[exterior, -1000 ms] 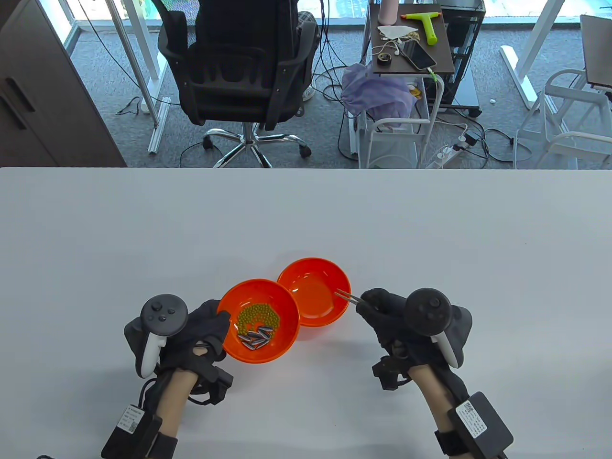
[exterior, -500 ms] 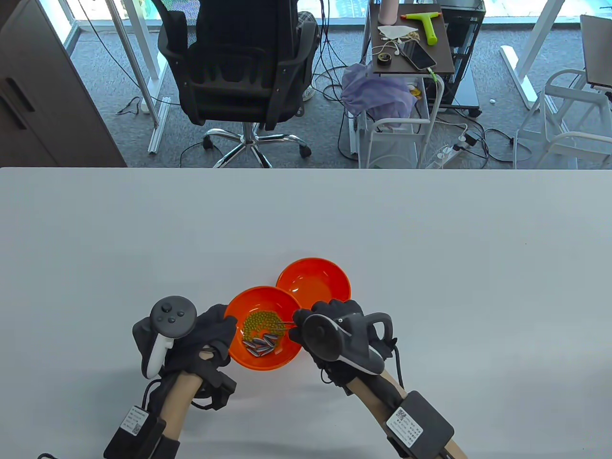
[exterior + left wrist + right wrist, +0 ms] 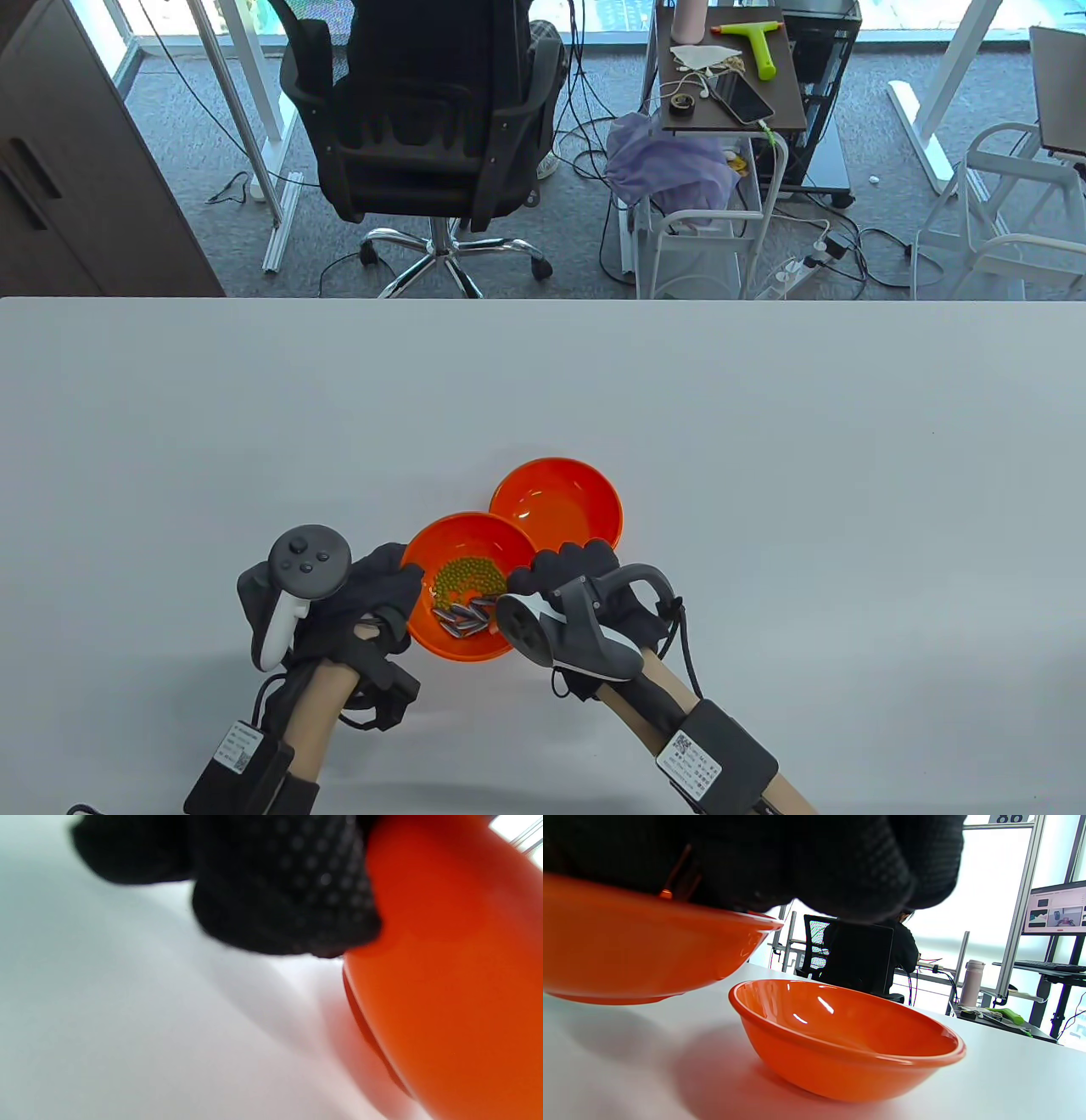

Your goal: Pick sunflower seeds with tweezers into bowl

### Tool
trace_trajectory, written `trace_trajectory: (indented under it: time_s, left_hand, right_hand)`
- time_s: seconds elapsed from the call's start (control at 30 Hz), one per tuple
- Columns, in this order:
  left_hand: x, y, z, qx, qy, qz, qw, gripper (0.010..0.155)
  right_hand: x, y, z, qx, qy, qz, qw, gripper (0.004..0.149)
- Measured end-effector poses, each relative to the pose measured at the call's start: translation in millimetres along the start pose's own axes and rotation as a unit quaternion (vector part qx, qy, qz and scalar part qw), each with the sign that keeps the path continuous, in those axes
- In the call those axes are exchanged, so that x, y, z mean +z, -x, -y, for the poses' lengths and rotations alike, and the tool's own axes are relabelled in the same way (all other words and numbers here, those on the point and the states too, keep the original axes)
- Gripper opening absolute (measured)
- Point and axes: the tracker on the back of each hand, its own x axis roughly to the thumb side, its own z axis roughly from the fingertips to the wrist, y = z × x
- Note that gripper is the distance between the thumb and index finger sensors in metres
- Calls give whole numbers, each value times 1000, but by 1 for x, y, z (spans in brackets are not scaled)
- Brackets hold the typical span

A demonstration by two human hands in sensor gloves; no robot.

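Note:
The near orange bowl (image 3: 448, 533) holds green peas (image 3: 467, 577) and a small pile of striped sunflower seeds (image 3: 462, 615) at its near side. My left hand (image 3: 399, 590) grips its left rim; the left wrist view shows the gloved fingers (image 3: 280, 891) pressed on the bowl's outer wall (image 3: 458, 984). My right hand (image 3: 534, 581) is rolled over the bowl's right rim and holds the tweezers, which it mostly hides; their tips point at the seeds. The empty far orange bowl (image 3: 556, 465) touches the near one and also shows in the right wrist view (image 3: 848, 1052).
The white table (image 3: 764, 424) stretches wide on all sides of the bowls. The right wrist view shows the near bowl (image 3: 628, 950) close at the left under my gloved fingers (image 3: 797, 861). An office chair and a cart stand beyond the far edge.
My right hand swung left from beside the far bowl to over the near bowl, rolling over, with the tweezers now down by the seeds. My left hand and the near bowl shifted slightly right and nearer.

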Motion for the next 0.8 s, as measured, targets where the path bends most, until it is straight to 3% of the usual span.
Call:
trace_trajectory:
  time_s: [0.23,0.5,0.8]
  left_hand:
    - [0,0,0,-3,3,-1,1000,49]
    - [-1,1,0,-7,4,-7,1000,49]
    - [-2,3,-1,-10,6,-14,1000,49]
  right_hand:
    - [-2,10,2,-56,3,-19,998,38]
    - [-6,45,11,-116,60,-111,985,38]
    - [-10,86,-18,-107,32,-185,976,37]
